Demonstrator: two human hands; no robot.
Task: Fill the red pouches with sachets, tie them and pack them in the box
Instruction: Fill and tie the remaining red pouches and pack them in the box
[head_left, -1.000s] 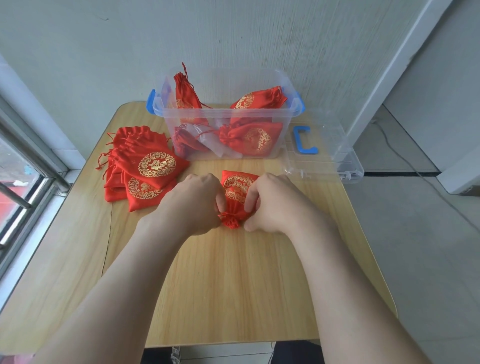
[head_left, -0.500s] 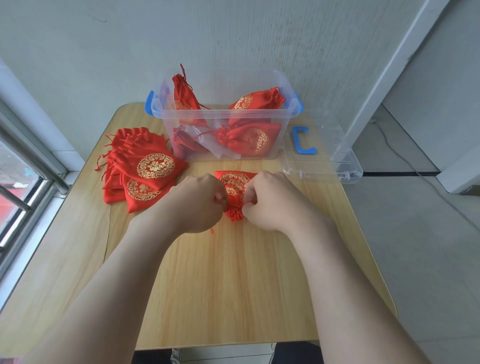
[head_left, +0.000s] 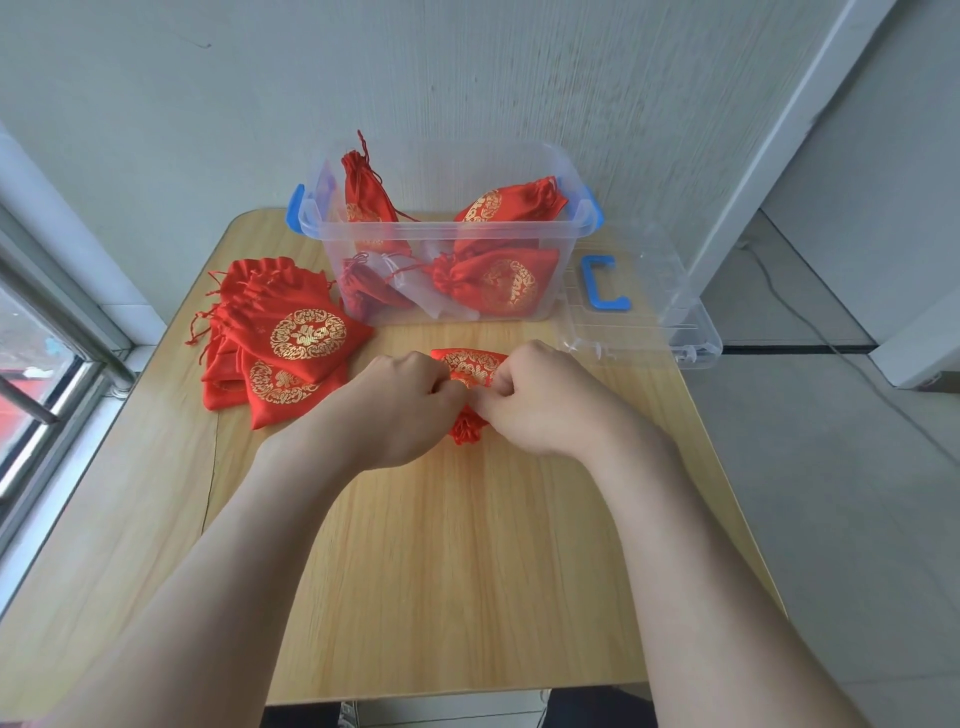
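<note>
A filled red pouch (head_left: 470, 366) with a gold emblem lies on the wooden table (head_left: 441, 571) in front of the clear plastic box (head_left: 447, 236). Its gathered neck (head_left: 466, 428) points toward me. My left hand (head_left: 410, 408) and my right hand (head_left: 540, 397) meet at that neck, both with fingers curled, pinching the drawstring there. The string itself is hidden between the fingers. The box holds several tied red pouches (head_left: 498, 283) and pale sachets (head_left: 415, 283).
A stack of flat empty red pouches (head_left: 283, 340) lies at the left of the table. The clear box lid (head_left: 639, 306) with a blue handle rests to the right of the box, overhanging the table edge. A window frame runs along the left.
Both hands have closed in tighter over the pouch neck and shifted slightly away from me. More of the pouch body is covered now.
</note>
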